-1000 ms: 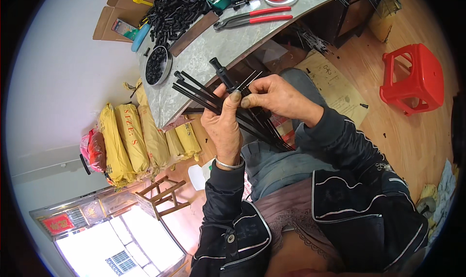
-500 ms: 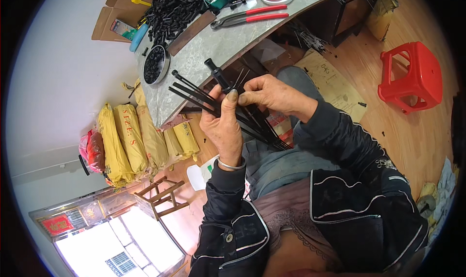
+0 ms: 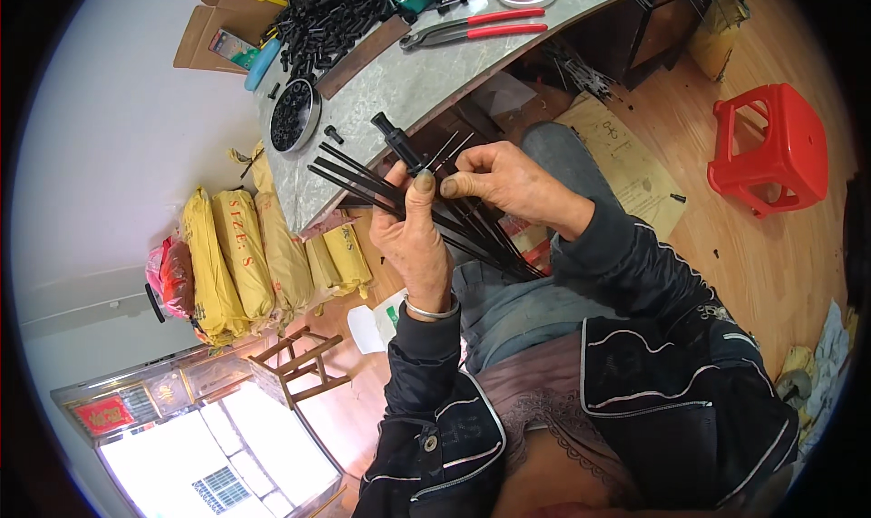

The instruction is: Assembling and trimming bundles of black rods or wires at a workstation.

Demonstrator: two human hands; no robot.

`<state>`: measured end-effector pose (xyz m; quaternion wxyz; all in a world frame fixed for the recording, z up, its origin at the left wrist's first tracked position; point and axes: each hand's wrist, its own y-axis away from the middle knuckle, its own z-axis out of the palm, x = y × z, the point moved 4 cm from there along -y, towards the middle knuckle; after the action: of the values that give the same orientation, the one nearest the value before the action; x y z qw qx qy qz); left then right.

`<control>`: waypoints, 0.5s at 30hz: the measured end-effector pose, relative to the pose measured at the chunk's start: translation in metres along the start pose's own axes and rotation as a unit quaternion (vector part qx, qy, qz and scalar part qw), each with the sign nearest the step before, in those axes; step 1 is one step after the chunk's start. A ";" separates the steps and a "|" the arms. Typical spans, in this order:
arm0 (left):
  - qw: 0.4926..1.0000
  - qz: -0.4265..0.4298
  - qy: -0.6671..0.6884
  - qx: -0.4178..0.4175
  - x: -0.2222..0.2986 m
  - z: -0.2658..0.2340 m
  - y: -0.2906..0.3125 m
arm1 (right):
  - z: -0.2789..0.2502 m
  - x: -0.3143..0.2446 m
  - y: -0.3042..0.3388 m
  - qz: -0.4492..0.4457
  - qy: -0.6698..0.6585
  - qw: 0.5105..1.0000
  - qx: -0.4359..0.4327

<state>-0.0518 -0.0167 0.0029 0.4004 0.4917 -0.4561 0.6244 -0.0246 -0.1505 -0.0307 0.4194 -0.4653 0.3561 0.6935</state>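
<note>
My left hand [image 3: 413, 241] is closed around a black ribbed plastic fitting [image 3: 396, 141] and a bundle of thin black rods [image 3: 358, 171]. The fitting tilts up to the left, beyond my thumb. Below the hand, the rods [image 3: 494, 250] fan down toward my lap. Two thin pale strands [image 3: 445, 151] stick up beside the fitting's lower end. My right hand [image 3: 517, 184] is close to the left thumb, thumb and forefinger brought together in a pinch. What sits between those fingertips is too small to make out.
On the grey stone-look table [image 3: 390, 78] are red-handled pliers [image 3: 476, 28], a heap of black fittings [image 3: 349, 24], a bowl of small black parts [image 3: 295, 116] and a loose black piece [image 3: 333, 134]. A red stool [image 3: 771, 151] stands right; yellow sacks [image 3: 243, 250] lean left.
My right fingertips have drawn slightly apart from my left thumb, and the pale strands show more. The view has shifted a little; the loose black piece now shows apart from the rod ends.
</note>
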 end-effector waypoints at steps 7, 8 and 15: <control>1.000 -0.014 0.015 -0.011 -0.001 0.002 -0.002 | 0.003 0.000 0.004 -0.064 0.054 0.996 0.026; 0.999 -0.022 0.024 -0.012 -0.002 0.001 -0.002 | 0.004 0.001 0.004 -0.061 0.053 0.996 0.026; 1.000 -0.015 0.014 -0.003 0.000 0.002 -0.001 | 0.011 -0.014 0.019 -0.188 0.185 0.957 0.122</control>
<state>-0.0504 -0.0189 0.0033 0.4178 0.4883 -0.4450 0.6237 -0.0426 -0.1519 -0.0126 0.5231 -0.5888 0.4154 0.4551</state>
